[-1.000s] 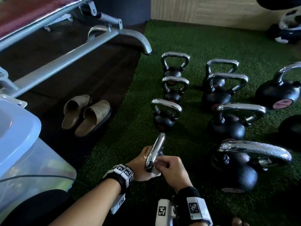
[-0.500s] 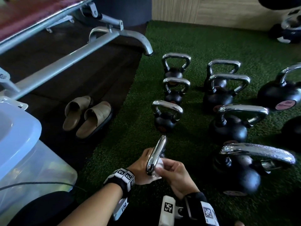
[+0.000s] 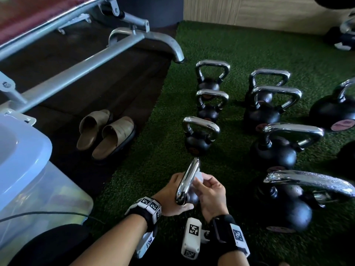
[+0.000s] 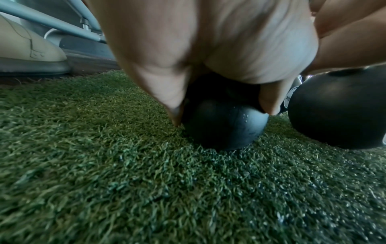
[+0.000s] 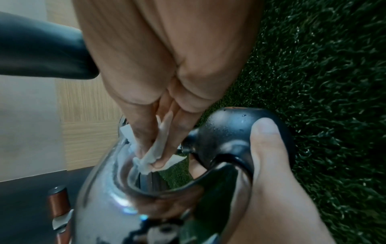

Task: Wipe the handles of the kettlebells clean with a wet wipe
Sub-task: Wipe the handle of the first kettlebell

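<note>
A small black kettlebell (image 4: pixel 223 125) stands on green turf at the near end of the left row. My left hand (image 3: pixel 171 192) grips its ball from the left, thumb over the top (image 5: pixel 265 137). Its chrome handle (image 3: pixel 187 179) points away from me. My right hand (image 3: pixel 208 188) pinches a crumpled white wet wipe (image 3: pixel 198 176) and presses it against the right side of the handle. In the right wrist view the fingers push the wipe (image 5: pixel 154 153) inside the handle's loop (image 5: pixel 108 189). Water drops sit on the ball.
Several more kettlebells stand in rows on the turf, the nearest (image 3: pixel 199 139) just beyond and a large one (image 3: pixel 288 206) to the right. Tan slippers (image 3: pixel 107 133), a lidded plastic bin (image 3: pixel 28 169) and a grey bench frame (image 3: pixel 76 70) lie on the left.
My right hand has slid the wipe from the handle's near end farther up along it, and the wipe now shows. The left hand keeps its hold on the ball.
</note>
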Motion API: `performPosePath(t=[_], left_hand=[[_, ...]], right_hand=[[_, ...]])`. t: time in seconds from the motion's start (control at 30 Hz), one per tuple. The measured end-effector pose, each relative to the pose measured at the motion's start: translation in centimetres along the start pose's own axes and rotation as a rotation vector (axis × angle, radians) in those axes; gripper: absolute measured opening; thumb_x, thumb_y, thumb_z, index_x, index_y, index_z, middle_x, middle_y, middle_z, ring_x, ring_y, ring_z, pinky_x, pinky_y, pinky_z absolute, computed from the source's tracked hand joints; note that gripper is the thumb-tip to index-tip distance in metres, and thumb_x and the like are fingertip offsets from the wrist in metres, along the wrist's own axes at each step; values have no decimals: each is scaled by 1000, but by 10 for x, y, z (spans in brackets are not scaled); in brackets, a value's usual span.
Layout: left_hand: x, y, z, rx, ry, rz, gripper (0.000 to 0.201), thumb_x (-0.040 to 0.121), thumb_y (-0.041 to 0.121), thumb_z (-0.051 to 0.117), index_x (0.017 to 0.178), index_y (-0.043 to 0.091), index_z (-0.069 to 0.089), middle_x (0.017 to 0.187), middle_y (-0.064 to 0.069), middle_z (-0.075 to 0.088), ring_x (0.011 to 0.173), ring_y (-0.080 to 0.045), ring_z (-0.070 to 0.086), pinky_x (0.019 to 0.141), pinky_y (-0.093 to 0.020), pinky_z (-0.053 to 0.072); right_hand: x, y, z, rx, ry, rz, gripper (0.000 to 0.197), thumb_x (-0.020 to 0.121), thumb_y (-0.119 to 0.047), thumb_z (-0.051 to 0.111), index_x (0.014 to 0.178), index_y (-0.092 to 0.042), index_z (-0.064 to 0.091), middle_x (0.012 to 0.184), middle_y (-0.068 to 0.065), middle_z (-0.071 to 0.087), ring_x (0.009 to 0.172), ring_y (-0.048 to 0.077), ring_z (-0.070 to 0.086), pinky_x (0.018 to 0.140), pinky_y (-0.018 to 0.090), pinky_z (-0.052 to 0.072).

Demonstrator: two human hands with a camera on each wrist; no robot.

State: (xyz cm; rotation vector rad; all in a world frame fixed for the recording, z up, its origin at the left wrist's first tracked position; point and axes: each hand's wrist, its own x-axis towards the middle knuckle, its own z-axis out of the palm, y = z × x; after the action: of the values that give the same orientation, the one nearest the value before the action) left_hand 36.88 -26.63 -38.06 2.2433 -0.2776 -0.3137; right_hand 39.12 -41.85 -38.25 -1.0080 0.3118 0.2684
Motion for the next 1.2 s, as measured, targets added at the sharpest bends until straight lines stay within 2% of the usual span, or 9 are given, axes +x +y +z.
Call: performPosePath(t=[0.17, 0.33, 0.57, 0.67, 0.73, 0.87, 0.97, 1.1, 1.2], left_hand=[[0, -7, 3, -2, -12, 43, 93, 82, 16, 80, 132, 58, 14, 139, 39, 6, 149, -20, 28, 124, -37, 30], [-1, -7, 1, 5, -17, 6, 94, 84, 22, 82, 131, 58, 10, 153, 6, 25, 148, -20, 31, 123, -36, 30], [-1, -7, 3, -14, -1, -9, 103, 80, 22, 82, 135, 66, 6, 151, 6, 28, 139, -22, 43, 118, -37, 38], [1, -7, 2, 9, -5, -25, 91, 83, 22, 82, 129, 56, 11, 153, 2, 31, 144, -16, 35, 120, -23, 28], [1, -9, 3, -3, 6, -17, 91, 82, 24, 82, 132, 53, 11, 154, 2, 31, 146, -16, 33, 122, -26, 28], [-2, -14, 6, -19, 20, 20, 91, 81, 25, 81, 137, 52, 15, 151, 8, 26, 143, -18, 38, 120, -35, 35], [0, -16, 6, -42, 19, 7, 90, 80, 26, 81, 134, 55, 16, 150, 7, 27, 140, -18, 42, 116, -39, 40], [0, -13, 2, -31, -1, 7, 90, 82, 22, 82, 133, 54, 16, 149, 13, 21, 146, -13, 33, 121, -35, 34], [-3, -8, -3, 41, -81, -55, 102, 80, 19, 84, 152, 35, 13, 157, 6, 18, 151, -16, 25, 123, -25, 25]], right_hand=[[-11, -8, 1, -92, 28, -34, 21, 70, 6, 83, 84, 0, 68, 81, 22, 75, 68, 28, 73, 61, 34, 62], [18, -19, 3, -516, 186, -165, 25, 71, 4, 87, 70, -16, 73, 74, 9, 77, 68, 20, 71, 68, 38, 61], [18, -13, 20, -698, 376, -216, 20, 75, -6, 85, 69, -20, 71, 66, -5, 74, 67, 9, 72, 63, 24, 56], [21, -21, 14, -707, 438, -176, 21, 72, -21, 92, 71, -20, 71, 70, -5, 73, 69, 14, 71, 60, 24, 52], [19, -24, 10, -731, 424, -143, 23, 72, -27, 93, 73, -19, 71, 72, -4, 73, 69, 12, 70, 57, 21, 48], [19, -22, 16, -784, 388, -176, 19, 74, -20, 90, 71, -20, 71, 71, -4, 74, 71, 13, 72, 64, 26, 55], [20, -22, 21, -839, 396, -178, 20, 75, -19, 89, 71, -18, 69, 72, -4, 71, 70, 13, 67, 61, 22, 48], [20, -22, 23, -890, 362, -134, 18, 78, -20, 86, 73, -18, 68, 75, -1, 70, 71, 13, 65, 55, 20, 44], [19, -28, 17, -933, 334, -118, 11, 82, -15, 81, 80, -18, 70, 80, -5, 70, 80, 14, 67, 57, 15, 41]])
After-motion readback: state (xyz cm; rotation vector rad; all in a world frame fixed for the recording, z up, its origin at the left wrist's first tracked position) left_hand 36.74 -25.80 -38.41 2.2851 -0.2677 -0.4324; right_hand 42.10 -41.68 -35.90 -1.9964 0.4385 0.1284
